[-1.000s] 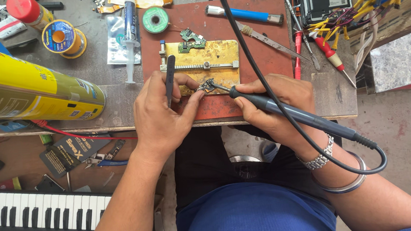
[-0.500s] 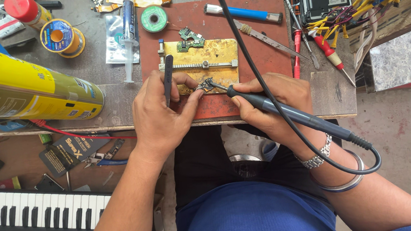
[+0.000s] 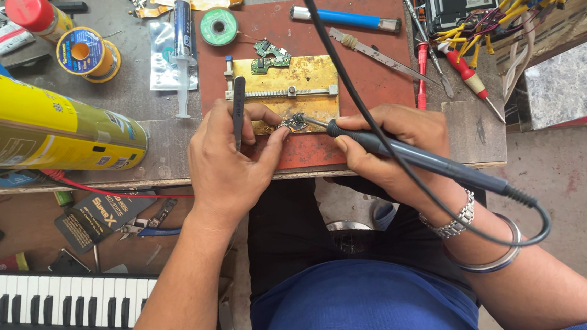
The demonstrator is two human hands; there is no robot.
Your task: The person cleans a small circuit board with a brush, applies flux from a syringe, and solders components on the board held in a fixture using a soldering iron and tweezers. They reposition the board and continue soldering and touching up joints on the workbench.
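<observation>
The right hand (image 3: pixel 388 144) grips a soldering iron (image 3: pixel 403 154) (tip on a small board (image 3: pixel 295 122)) while the left hand (image 3: pixel 228 166) clasps black tweezers (image 3: pixel 238 110).

— What's in each hand?
— The right hand (image 3: pixel 392 144) holds a soldering iron (image 3: pixel 410 155), tip on a small circuit board (image 3: pixel 295 122); the left hand (image 3: pixel 228 166) grips black tweezers (image 3: pixel 237 110) beside it, near the tabletop's (image 3: pixel 130 94) front edge.

Yellow spray can (image 3: pixel 43 131), solder spool (image 3: pixel 86 54), syringe (image 3: pixel 181 42), keyboard (image 3: pixel 49 313), blue-handled tool (image 3: pixel 345 18)
</observation>
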